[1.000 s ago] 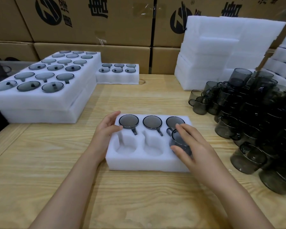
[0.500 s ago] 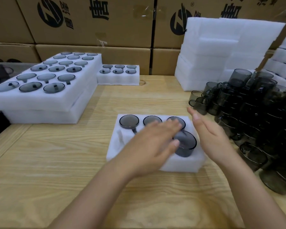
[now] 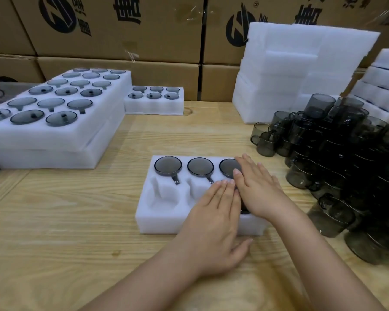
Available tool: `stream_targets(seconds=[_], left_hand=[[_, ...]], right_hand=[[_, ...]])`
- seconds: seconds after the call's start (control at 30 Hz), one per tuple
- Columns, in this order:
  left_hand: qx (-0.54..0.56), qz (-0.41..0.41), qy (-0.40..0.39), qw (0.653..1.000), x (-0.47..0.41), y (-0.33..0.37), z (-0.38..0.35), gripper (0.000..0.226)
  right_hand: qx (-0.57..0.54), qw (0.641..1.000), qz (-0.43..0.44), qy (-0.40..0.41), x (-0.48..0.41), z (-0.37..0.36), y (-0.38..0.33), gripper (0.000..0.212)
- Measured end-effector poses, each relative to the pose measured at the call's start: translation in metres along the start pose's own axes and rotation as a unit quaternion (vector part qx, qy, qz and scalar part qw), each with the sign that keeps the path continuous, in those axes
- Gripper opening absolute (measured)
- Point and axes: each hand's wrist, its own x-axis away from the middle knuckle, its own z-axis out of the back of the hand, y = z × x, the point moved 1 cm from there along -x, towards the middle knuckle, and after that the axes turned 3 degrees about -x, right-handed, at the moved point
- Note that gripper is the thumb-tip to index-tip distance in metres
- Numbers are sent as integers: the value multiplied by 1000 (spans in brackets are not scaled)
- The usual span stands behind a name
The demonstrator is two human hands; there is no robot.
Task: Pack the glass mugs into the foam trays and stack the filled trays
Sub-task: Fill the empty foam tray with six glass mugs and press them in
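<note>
A white foam tray (image 3: pixel 164 218) with six pockets lies in front of me on the wooden table. Its back row holds three smoky glass mugs (image 3: pixel 168 166). The front left pocket is empty and my left hand covers the middle one. My left hand (image 3: pixel 213 221) and my right hand (image 3: pixel 258 187) lie flat side by side, fingers straight, pressing down on a mug (image 3: pixel 244 211) in the front right pocket. Only a dark sliver of that mug shows between the palms.
A heap of loose smoky mugs (image 3: pixel 337 158) fills the table's right side. Filled foam trays (image 3: pixel 54 131) are stacked at the left, one more filled tray (image 3: pixel 154 104) behind. Empty foam stacks (image 3: pixel 301 70) and cardboard boxes (image 3: pixel 121 30) stand at the back.
My right hand let go of the mug in the front right pocket. My left hand crossed over from the tray's left edge. Both palms now lie flat on that mug.
</note>
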Motion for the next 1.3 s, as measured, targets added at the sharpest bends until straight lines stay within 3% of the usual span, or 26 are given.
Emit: stream_targets(seconds=[0.23, 0.4, 0.53, 0.77, 0.9, 1.07, 1.2, 1.3], left_hand=[[4, 3, 103, 995, 5, 1, -8, 60], [20, -23, 252, 967, 16, 3, -12, 36], [8, -18, 284, 959, 13, 7, -14, 31], [17, -18, 310, 951, 5, 10, -13, 20], [41, -20, 303, 952, 9, 7, -12, 23], [53, -36, 288, 956, 16, -5, -3, 38], [85, 55, 365, 926, 18, -43, 20, 38], [197, 228, 382, 874, 21, -96, 18, 34]], right_hand=[[-22, 999, 8, -38, -5, 15, -3, 52], [-3, 998, -10, 54, -17, 22, -22, 51], [40, 999, -10, 30, -18, 0, -25, 48], [78, 992, 21, 96, -13, -3, -23, 48], [-20, 979, 52, 195, -4, 12, -21, 38], [123, 916, 7, 383, 40, 30, 19, 26], [207, 907, -131, 343, 71, 31, 57, 36], [220, 918, -138, 298, 83, 20, 64, 39]])
